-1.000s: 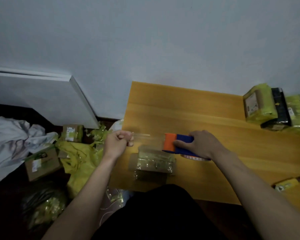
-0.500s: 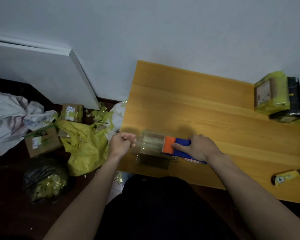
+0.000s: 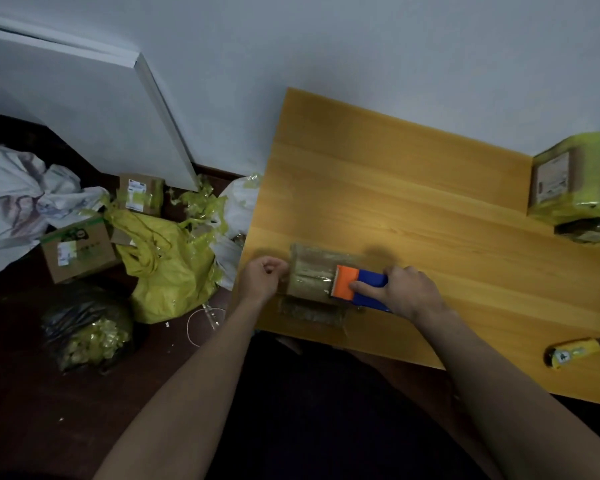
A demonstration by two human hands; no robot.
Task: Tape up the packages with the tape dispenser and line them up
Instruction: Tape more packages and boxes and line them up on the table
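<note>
Though the wooden table (image 3: 430, 209) carries several things, the work sits at its near left corner, where a small cardboard package (image 3: 309, 275) lies flat, already glossy with clear tape. It looks light and fairly stiff, a box that should keep its shape under a press, yet its taped skin is probably slick and it could slide on the smooth wood, so steadying it by its left edge seems wise. Over its right end rests the tape dispenser (image 3: 357, 287), orange at the toothed blade and blue at the body; rigid plastic, best taken round the blue handle. The right hand (image 3: 407, 292) has its grip curled round that handle, forefinger laid along it. The left hand (image 3: 262, 277), just beside the package's left edge, is curled with fingertips pinched; whether tape is between them I cannot tell.
</note>
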